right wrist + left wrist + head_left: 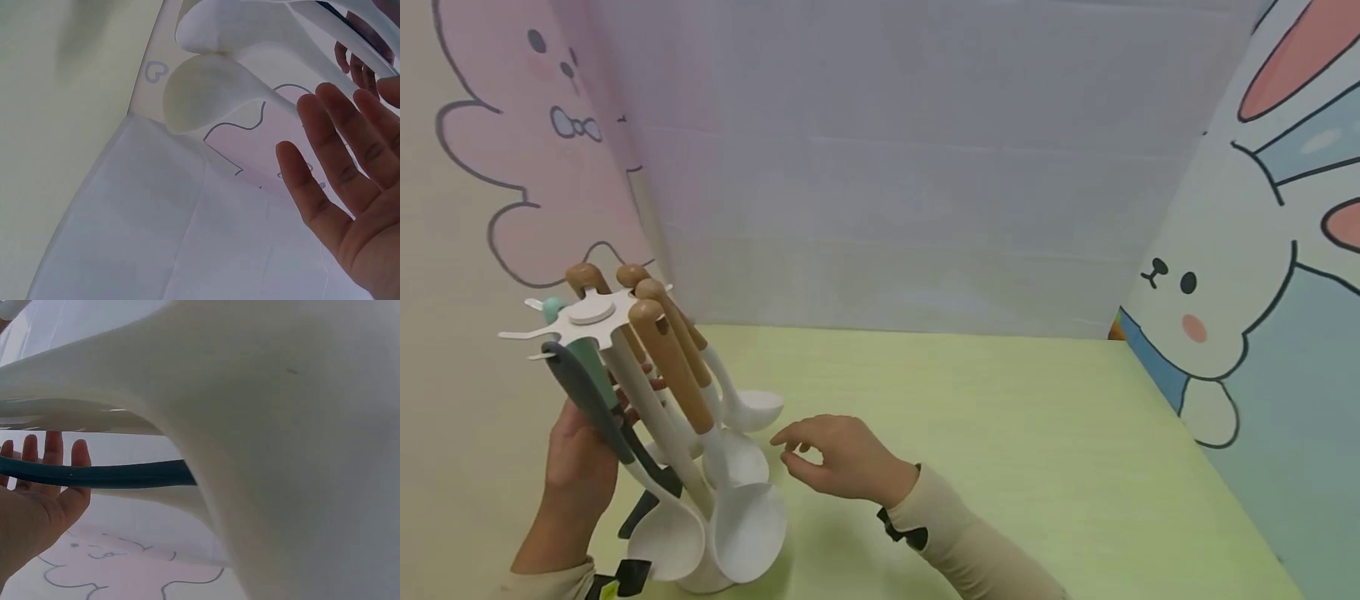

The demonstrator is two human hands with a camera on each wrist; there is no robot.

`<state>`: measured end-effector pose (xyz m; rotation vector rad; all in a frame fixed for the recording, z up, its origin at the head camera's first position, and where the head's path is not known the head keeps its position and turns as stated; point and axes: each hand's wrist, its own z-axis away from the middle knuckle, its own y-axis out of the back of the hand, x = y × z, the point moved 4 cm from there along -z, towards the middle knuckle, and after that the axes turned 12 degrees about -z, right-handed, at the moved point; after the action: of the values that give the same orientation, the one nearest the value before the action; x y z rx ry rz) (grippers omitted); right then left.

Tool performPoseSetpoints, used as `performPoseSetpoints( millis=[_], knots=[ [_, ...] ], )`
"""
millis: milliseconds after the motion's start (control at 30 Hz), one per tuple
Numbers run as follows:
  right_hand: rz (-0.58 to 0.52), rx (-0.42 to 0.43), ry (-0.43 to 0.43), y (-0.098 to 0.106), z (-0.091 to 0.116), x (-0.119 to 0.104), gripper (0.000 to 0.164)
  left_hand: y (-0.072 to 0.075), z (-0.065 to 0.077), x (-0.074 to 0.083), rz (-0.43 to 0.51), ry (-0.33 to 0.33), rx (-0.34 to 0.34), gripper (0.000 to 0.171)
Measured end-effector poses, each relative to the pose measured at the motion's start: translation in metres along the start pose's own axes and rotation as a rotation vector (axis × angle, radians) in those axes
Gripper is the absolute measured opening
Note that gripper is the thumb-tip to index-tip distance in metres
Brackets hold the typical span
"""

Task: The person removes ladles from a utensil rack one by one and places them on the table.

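Note:
A white utensil stand (592, 313) with a central pole and hooks stands on the left of the table, several utensils hanging round it. Among them are a white ladle with a wooden handle (670, 362), a ladle with a dark grey handle (587, 400), and a mint-green handle (597, 367). My left hand (580, 458) reaches in from the left, its fingers among the handles. In the left wrist view its fingers extend loosely behind a dark teal handle (137, 474). My right hand (850, 458) hovers right of the stand near a white ladle bowl (756, 410), fingers loosely extended, holding nothing.
The pale green table (1000, 433) runs to a whitish back wall (925, 208). A panel with a pink cartoon figure (535, 150) stands at the left, close to the stand. On the right is a panel with a cartoon rabbit (1210, 275).

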<state>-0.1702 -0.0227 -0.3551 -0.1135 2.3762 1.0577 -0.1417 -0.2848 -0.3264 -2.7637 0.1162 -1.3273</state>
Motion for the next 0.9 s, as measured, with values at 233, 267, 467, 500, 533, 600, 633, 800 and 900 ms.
performPoseSetpoints(
  millis=[233,267,467,500,533,600,633,800,900],
  knots=[
    [0.007,-0.027,0.025,-0.008,0.003,-0.001,0.018,-0.009,0.001,-0.009,0.069,0.011,-0.148,0.044],
    [-0.001,-0.020,0.030,-0.008,0.003,-0.001,0.018,-0.009,0.001,-0.010,0.063,0.032,-0.132,0.039],
    [-0.016,0.017,0.045,-0.001,0.007,0.001,0.018,-0.015,0.000,-0.013,0.060,0.071,-0.087,0.024],
    [-0.018,0.024,0.045,0.001,0.008,0.001,0.018,-0.016,0.000,-0.014,0.074,0.061,-0.094,0.023],
    [-0.019,0.033,0.045,0.004,0.009,0.001,0.018,-0.017,-0.001,-0.015,0.094,0.052,-0.103,0.023],
    [-0.018,0.052,0.052,0.009,0.012,0.002,0.018,-0.020,-0.002,-0.016,0.127,0.033,-0.122,0.023],
    [-0.015,0.061,0.056,0.012,0.013,0.003,0.019,-0.021,-0.002,-0.017,0.148,0.027,-0.123,0.023],
    [-0.009,0.088,0.053,0.027,0.019,0.007,0.019,-0.026,-0.005,-0.020,0.193,0.017,-0.131,0.024],
    [-0.004,0.099,0.033,0.036,0.023,0.010,0.019,-0.031,-0.008,-0.022,0.179,0.015,-0.124,0.024]
  ],
)
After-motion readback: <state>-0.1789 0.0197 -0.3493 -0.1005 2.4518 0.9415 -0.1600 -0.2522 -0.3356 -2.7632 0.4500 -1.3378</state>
